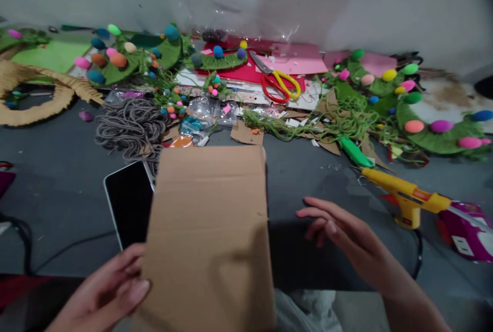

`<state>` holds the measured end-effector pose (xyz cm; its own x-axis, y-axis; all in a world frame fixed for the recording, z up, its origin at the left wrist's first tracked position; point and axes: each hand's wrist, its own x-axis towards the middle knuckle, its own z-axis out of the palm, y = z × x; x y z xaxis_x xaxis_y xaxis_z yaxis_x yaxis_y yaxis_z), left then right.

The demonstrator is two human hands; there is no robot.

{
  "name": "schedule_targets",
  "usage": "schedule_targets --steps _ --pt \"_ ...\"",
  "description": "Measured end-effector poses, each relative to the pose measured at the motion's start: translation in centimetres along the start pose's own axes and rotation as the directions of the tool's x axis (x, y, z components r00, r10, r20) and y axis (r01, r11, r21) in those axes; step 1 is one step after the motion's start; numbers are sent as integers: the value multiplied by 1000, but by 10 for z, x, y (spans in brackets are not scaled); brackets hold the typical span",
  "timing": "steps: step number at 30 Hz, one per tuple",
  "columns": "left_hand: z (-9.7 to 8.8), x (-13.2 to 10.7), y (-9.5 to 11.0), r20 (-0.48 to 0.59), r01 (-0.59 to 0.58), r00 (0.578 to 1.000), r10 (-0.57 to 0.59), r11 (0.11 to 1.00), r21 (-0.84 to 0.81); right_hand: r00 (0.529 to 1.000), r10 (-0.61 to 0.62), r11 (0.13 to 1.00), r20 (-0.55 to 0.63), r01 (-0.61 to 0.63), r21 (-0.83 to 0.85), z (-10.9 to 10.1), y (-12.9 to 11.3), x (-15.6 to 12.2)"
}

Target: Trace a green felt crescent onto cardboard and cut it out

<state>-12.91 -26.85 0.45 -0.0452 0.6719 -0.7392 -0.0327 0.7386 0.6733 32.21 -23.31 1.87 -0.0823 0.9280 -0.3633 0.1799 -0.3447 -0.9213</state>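
My left hand (106,291) grips the lower left edge of a flat brown cardboard sheet (210,234), thumb on top, and holds it up over the grey floor. My right hand (342,239) hovers just right of the sheet with its fingers loosely spread and nothing in them. A dark-screened tablet (129,201) lies partly under the cardboard on its left side.
A yellow glue gun (408,198) lies to the right beside a magenta box (468,226). Further back are red-and-yellow scissors (279,83), a grey cord bundle (131,126), green yarn (308,126), green wreath pieces with coloured balls (419,116), and coloured paper.
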Motion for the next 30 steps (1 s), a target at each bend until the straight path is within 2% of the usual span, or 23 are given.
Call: schedule_targets --steps 1,3,5,6,7,9,10,12,14,17,20,22,23,25,27,29,30 --pt "17 -2 1 28 -13 1000 12 999 39 1000 31 998 1 -31 46 6 2 -5" --pt "47 -5 0 186 -2 982 -13 996 84 997 69 997 -36 -67 41 14 6 -11" --pt "70 -7 -3 369 -10 928 -45 989 145 993 53 997 -110 -59 -53 17 9 -13" --pt "79 -8 -4 363 -57 932 5 990 131 989 31 993 -145 -47 -109 17 11 -13" --pt "85 -8 -4 374 -69 927 5 985 158 984 3 986 -176 -32 -161 16 14 -12" --pt "94 -8 0 345 -207 932 113 946 250 973 -59 968 -225 1 -250 16 17 -9" --pt "96 -8 4 320 -284 931 174 897 338 965 -92 957 -244 18 -290 17 19 -6" --pt "97 -6 16 267 -413 911 316 733 541 942 -161 929 -295 44 -367 21 21 1" --pt "95 0 31 214 -476 850 481 530 702 917 -216 899 -335 52 -435 27 22 9" --pt "91 15 58 373 -617 715 591 284 734 914 -263 847 -310 65 -527 35 21 20" --pt "91 37 95 491 -714 600 632 145 685 910 -314 788 -271 90 -609 37 20 27" --pt "93 53 128 579 -736 543 608 13 676 899 -354 752 -257 110 -650 35 19 28" --pt "95 60 145 609 -741 538 583 -19 672 892 -375 733 -254 117 -670 33 17 28" --pt "98 75 178 594 -747 499 630 -34 664 871 -419 687 -259 118 -717 27 13 27" --pt "99 89 203 531 -735 500 684 11 678 845 -467 646 -259 127 -753 19 7 26" --pt "97 104 215 480 -741 542 690 124 660 826 -512 637 -235 181 -749 9 0 25" --pt "95 111 216 456 -746 582 673 219 629 823 -524 642 -221 210 -737 4 -4 25"
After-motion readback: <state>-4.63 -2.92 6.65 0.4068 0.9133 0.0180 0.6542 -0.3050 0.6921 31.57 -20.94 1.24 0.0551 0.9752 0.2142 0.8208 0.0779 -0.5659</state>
